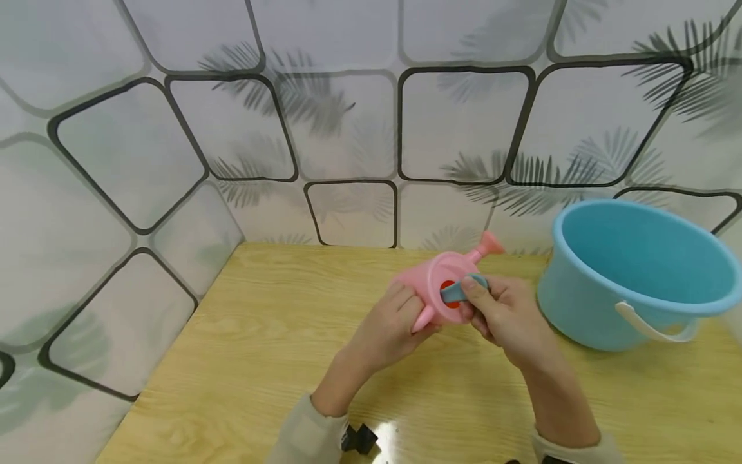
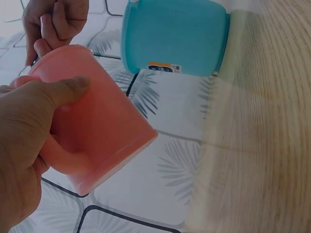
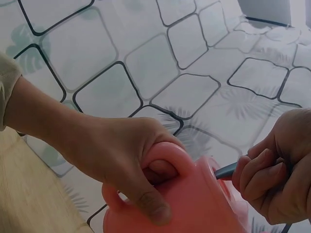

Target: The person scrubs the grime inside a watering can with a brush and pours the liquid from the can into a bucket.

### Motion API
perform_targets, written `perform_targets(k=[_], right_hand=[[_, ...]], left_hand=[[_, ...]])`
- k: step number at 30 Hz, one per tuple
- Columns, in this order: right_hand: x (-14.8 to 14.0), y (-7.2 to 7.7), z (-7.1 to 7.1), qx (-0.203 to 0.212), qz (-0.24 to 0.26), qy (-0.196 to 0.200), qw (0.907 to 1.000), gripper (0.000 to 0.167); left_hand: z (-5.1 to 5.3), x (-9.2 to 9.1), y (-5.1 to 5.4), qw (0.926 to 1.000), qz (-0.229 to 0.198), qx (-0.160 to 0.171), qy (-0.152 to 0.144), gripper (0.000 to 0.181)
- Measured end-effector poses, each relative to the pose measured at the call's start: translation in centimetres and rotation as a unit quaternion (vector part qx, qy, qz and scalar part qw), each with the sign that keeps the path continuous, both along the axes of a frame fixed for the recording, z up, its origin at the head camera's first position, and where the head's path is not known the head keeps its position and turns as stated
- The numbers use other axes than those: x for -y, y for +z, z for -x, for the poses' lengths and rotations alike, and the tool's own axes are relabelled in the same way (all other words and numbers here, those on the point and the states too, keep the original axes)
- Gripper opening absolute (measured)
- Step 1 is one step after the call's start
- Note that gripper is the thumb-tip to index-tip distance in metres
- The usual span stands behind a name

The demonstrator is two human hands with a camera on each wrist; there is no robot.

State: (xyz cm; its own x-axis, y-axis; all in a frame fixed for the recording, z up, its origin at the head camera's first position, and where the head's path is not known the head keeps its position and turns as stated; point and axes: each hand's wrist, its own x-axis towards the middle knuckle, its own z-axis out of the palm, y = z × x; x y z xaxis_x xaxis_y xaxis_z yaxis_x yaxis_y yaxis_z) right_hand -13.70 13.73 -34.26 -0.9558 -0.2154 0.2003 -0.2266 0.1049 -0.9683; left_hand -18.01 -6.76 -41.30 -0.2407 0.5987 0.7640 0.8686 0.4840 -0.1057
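A pink toy watering can (image 1: pixel 413 277) is held above the table, its open top tilted toward the head camera and its spout pointing to the far right. My left hand (image 1: pixel 385 332) grips its handle, with the thumb lying on the body (image 2: pixel 107 121) in the left wrist view. In my right hand (image 1: pixel 513 316) the fingers and thumb pinch a blue-grey handle (image 1: pixel 455 292) whose far end reaches into the can's mouth. Something red (image 1: pixel 446 285) shows around that handle inside the can; its kind is hidden. The right wrist view also shows the blue-grey handle (image 3: pixel 227 170) crossing the rim.
A large blue bucket (image 1: pixel 597 309) with a white handle (image 1: pixel 649 328) stands on the wooden table (image 1: pixel 249 361) to the right, close to my right hand. A patterned wall covering (image 1: pixel 348 142) rises behind the table and along its left side.
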Motion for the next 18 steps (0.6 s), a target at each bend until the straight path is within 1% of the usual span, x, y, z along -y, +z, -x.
perform_targets(k=[3,6,8,14,16,18], right_hand=[[-0.1,0.2,-0.2,-0.002,0.000,-0.013,0.9999,0.040],[-0.6,0.6,-0.6,-0.022,0.010,-0.026,0.9994,0.040],[-0.7,0.7,-0.7,-0.033,0.015,-0.027,0.9990,0.039],[0.4,0.2,-0.4,-0.007,-0.004,-0.022,0.9997,0.042],[0.4,0.2,-0.5,-0.010,-0.007,-0.029,0.9995,0.042],[0.0,0.3,-0.8,-0.019,0.002,-0.036,0.9992,0.041]], left_hand=[[0.0,0.1,0.2,1.0000,-0.003,0.005,-0.001,0.037],[0.2,0.1,0.2,0.9999,-0.011,0.007,-0.004,0.038],[0.2,0.1,0.2,0.9998,-0.017,0.005,-0.008,0.039],[0.2,-0.2,0.3,0.9993,-0.027,-0.006,-0.025,0.037],[0.1,-0.1,0.4,0.9993,-0.028,-0.003,-0.025,0.037],[0.1,0.0,0.3,0.9994,-0.026,0.005,-0.021,0.037]])
